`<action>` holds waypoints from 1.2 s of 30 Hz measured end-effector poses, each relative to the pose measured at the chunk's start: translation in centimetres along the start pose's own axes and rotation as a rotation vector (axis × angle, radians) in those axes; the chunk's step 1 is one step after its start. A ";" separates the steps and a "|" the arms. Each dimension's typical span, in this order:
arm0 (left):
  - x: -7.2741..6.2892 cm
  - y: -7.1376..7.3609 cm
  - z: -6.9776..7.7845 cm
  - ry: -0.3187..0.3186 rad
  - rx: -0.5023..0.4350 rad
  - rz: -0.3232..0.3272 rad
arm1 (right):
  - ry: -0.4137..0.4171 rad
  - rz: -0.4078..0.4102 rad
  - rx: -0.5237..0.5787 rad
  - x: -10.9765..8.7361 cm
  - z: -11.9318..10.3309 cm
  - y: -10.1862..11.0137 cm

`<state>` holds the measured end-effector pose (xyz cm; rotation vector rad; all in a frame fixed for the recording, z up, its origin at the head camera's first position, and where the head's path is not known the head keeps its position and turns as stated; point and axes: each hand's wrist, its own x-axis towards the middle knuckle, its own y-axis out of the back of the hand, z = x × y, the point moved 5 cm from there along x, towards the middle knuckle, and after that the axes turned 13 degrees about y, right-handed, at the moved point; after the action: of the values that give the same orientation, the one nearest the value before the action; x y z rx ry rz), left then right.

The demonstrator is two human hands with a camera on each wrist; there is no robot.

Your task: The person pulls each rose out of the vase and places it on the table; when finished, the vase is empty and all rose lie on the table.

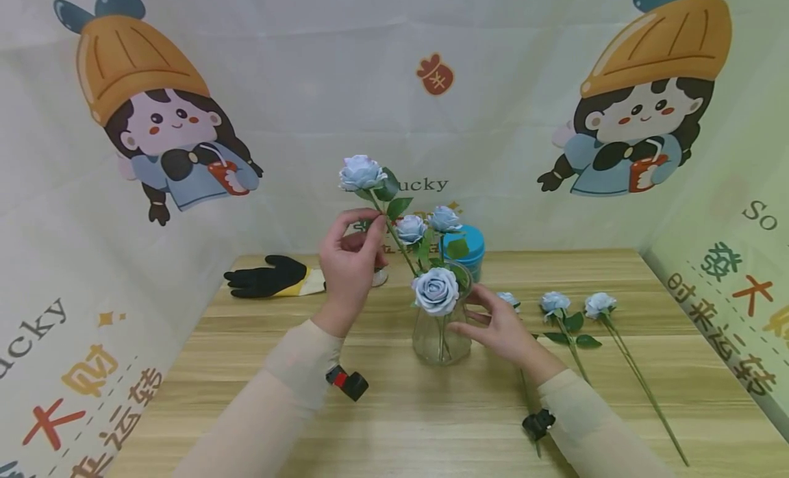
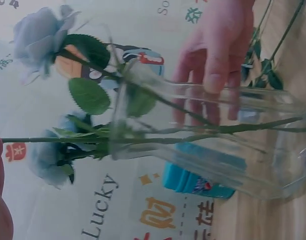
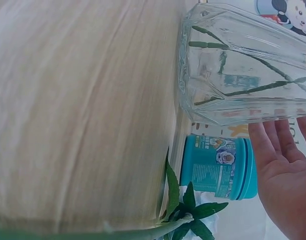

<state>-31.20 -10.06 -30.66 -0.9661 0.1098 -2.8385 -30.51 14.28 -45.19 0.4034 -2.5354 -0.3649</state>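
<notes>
In the head view my left hand (image 1: 350,262) pinches the stem of a pale blue artificial rose (image 1: 362,172) just under its leaves. That stem slants down to the mouth of a clear glass vase (image 1: 425,342), and the left wrist view shows it running inside. Three more blue roses stand in the vase, the largest bloom (image 1: 437,291) leaning over the front rim. My right hand (image 1: 507,331) holds the vase from the right, thumb on the near side and fingers round the back. In the right wrist view the stem ends cross inside the faceted vase (image 3: 242,65).
Behind the vase stands a blue lidded tub (image 1: 473,248). A black and yellow glove (image 1: 271,278) lies at the back left. Loose roses, including one bloom (image 1: 600,305) with a long stem, lie on the wooden table (image 1: 382,423) to the right. A printed cloth backdrop surrounds the table.
</notes>
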 end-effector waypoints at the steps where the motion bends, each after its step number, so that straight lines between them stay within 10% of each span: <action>1: 0.3 0.2 0.3 -0.006 0.005 0.004 | -0.001 -0.001 -0.001 0.0 0.0 0.0; 20: 3.7 5.0 7.2 -0.078 0.090 0.039 | -0.001 -0.008 -0.005 0.3 0.1 0.2; 36: 1.3 8.0 -0.1 0.433 0.493 -0.176 | -0.004 -0.007 -0.017 0.0 0.1 0.1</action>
<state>-31.38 -18.19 -30.90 -0.2692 -0.6275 -2.9539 -30.61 14.37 -45.28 0.4052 -2.5337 -0.3906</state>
